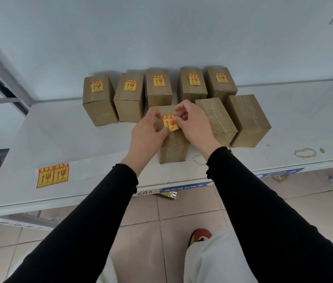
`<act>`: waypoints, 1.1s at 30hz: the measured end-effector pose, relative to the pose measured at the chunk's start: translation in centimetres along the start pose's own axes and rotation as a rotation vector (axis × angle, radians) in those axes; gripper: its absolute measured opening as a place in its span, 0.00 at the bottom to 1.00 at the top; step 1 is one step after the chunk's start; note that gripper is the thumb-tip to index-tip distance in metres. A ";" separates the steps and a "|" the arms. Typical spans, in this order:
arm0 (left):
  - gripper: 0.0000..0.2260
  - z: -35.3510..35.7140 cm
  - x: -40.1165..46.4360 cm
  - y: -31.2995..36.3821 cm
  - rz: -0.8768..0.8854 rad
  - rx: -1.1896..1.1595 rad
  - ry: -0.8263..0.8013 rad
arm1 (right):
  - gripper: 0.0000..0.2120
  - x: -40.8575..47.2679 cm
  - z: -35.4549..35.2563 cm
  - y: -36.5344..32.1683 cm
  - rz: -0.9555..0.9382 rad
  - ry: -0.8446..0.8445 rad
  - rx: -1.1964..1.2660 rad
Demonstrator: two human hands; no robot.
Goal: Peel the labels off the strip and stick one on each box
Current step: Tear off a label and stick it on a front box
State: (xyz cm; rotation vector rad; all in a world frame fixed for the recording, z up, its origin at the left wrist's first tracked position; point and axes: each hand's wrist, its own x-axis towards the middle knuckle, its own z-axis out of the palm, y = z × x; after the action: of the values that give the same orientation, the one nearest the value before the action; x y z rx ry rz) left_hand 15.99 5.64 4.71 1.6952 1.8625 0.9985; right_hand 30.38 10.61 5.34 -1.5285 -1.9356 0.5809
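A person in black sleeves stands at a pale grey bench [59, 139] and looks down at 8 brown cardboard boxes. 5 boxes form the far row [159, 88], and each already carries a yellow and red label on top. 3 boxes sit in the near row. The 2 on the right [233, 119] have bare, taped tops.

Both hands meet over the near left box [172, 149]. A label [170, 123] lies on its top. The left hand [149, 130] has thumb and fingers pinched together at the label's lower left edge. The right hand [192, 124] has thumb and forefinger closed on the label's right edge, with the other fingers curled in. Whether the label is fully pressed flat cannot be told, as the near corner seems slightly lifted.

The strip [52, 175] lies flat on the near left part of the bench, well apart from the boxes, with 2 labels on it side by side.

Brown ring stains [305, 152] mark the bench at the near right. Tiled floor [141, 221] shows below.
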 end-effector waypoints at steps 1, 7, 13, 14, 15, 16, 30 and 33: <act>0.11 -0.1 0.1 0.0 0.007 0.005 -0.009 | 0.09 -0.1 -0.4 0.0 -0.006 -0.033 0.006; 0.16 0.0 0.5 -0.4 0.016 0.027 -0.037 | 0.16 -0.8 -2.3 0.3 -0.004 -0.246 0.003; 0.17 -0.2 0.6 -0.5 0.019 0.047 -0.057 | 0.19 -1.1 -2.5 0.3 0.000 -0.259 0.012; 0.17 -0.3 0.5 -0.5 0.023 0.050 -0.063 | 0.20 -1.1 -2.4 0.2 -0.001 -0.256 0.008; 0.17 -0.5 0.4 -0.5 0.031 0.056 -0.068 | 0.20 -1.2 -2.5 0.2 -0.007 -0.253 0.001; 0.16 -0.8 0.3 -0.6 0.041 0.070 -0.069 | 0.19 -1.2 -2.5 0.1 -0.018 -0.249 -0.012; 0.08 -14.1 -3.6 -6.2 0.186 0.366 0.118 | 0.09 -4.7 1.1 -8.6 -0.450 -0.037 -0.353; 0.09 -17.2 -5.0 -8.8 0.142 0.420 0.083 | 0.10 -5.8 4.0 -10.4 -0.475 -0.082 -0.297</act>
State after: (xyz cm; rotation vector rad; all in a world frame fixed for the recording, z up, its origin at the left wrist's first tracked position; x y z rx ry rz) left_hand -1.64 -2.97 8.53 2.0763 2.1452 0.7757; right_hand 21.21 2.62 8.30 -1.1497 -2.4248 0.1552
